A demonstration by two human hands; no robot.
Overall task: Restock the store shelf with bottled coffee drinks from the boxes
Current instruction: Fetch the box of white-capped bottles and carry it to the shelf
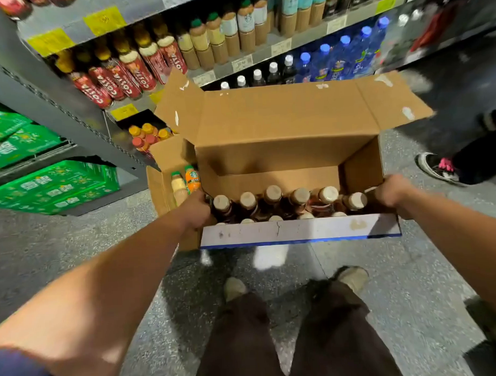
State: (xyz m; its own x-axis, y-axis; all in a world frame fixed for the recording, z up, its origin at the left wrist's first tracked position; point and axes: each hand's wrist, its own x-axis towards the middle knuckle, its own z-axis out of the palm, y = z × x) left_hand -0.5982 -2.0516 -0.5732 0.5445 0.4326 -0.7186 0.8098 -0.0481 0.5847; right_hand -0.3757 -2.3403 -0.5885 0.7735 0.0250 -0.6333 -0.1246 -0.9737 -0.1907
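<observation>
An open cardboard box [282, 155] hangs in front of me above the floor, its flaps spread outward. Inside, along its near side, stand several coffee bottles [272, 198] with beige caps; the far half of the box is bare. My left hand [195, 208] grips the box's left end and my right hand [393, 194] grips its right end. Beyond the box the store shelf [264, 50] carries red Costa coffee bottles [125, 76] and beige coffee bottles [213, 42].
A second open box [163, 174] with a few bottles stands on the floor to the left. Green cartons [52, 186] fill the low left racks. Another person's shoe [437, 167] is at the right. Blue-capped water bottles [343, 55] line a lower shelf. My own feet are below.
</observation>
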